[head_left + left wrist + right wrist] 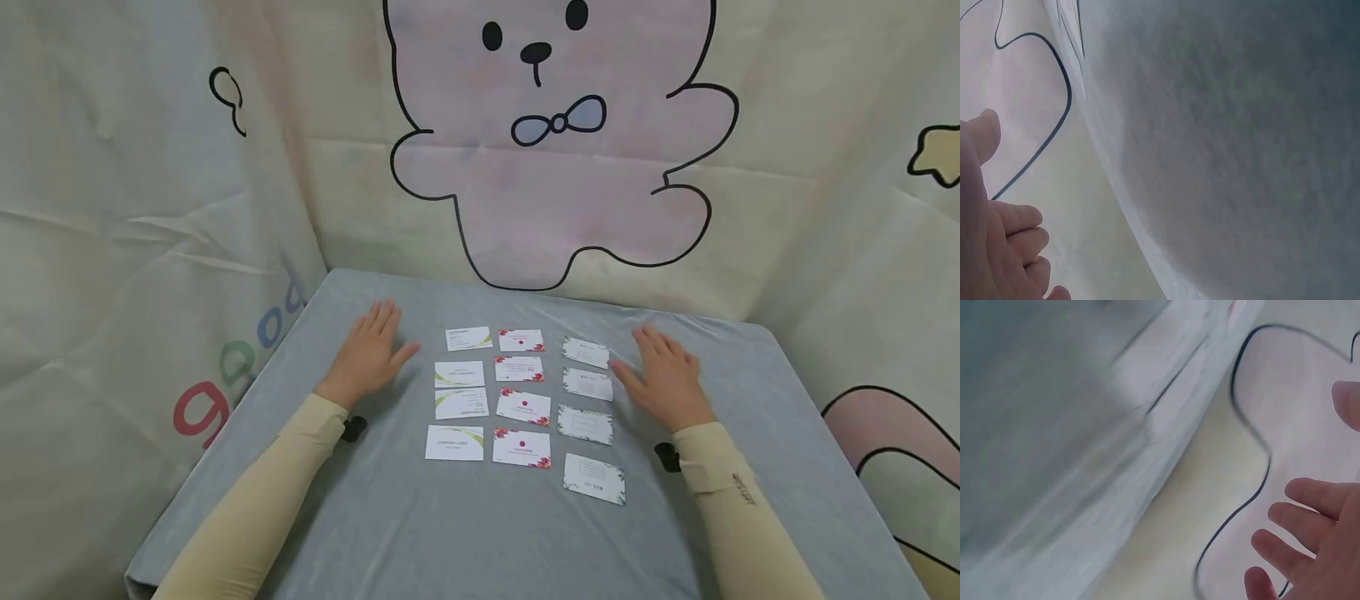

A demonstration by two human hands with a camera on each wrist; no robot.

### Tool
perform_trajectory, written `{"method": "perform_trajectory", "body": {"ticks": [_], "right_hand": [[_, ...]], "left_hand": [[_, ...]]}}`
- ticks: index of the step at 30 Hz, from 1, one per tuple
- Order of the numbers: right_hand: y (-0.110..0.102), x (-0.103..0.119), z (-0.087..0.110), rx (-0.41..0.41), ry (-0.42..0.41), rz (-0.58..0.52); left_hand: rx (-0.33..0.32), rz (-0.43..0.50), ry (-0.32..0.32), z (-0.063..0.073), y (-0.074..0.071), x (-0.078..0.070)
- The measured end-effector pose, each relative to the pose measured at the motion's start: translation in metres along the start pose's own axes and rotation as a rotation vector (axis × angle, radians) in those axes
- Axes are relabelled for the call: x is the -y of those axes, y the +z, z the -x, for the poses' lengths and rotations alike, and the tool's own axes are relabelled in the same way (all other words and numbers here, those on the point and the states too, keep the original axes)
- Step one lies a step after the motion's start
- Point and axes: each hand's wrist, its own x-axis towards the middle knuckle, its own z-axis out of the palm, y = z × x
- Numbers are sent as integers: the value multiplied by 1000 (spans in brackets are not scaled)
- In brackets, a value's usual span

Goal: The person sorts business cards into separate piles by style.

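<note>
Three columns of business cards lie on the grey cloth between the hands. The left column has yellow-green curved designs, such as the nearest card (454, 443). Red flowers mark the corners of the middle column, including its front card (521, 448). On the right, the cards have green leafy corners, and the front one (594, 479) lies slightly tilted. My left hand (367, 354) is beside the left column, fingers extended and thumb apart, holding nothing. To the right of the leafy cards, my right hand (663, 377) spreads its fingers, also holding nothing, thumb near a leafy card (587, 384).
A grey cloth (465, 533) covers the table. Behind it hangs a pale curtain (352, 167) with a large pink bear drawing (555, 192). More printed curtain hangs at the left and right sides, close to the table's edges.
</note>
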Motion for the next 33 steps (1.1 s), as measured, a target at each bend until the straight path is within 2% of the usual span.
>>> {"method": "perform_trajectory", "body": {"ticks": [7, 12, 15, 21, 25, 33], "right_hand": [[6, 51, -38, 80, -103, 59], [22, 86, -65, 144, -229, 95], [37, 98, -78, 181, -281, 96], [64, 104, -89, 242, -328, 71], [76, 103, -94, 275, -323, 48], [82, 104, -107, 342, -269, -5]], "left_hand": [[-1, -37, 35, -6, 7, -12], [30, -38, 81, -17, 12, -36], [61, -65, 99, -26, 18, -51], [121, -105, 165, -44, 33, -77], [165, -111, 191, -55, 44, -84], [185, 79, 151, -75, 56, -84]]}}
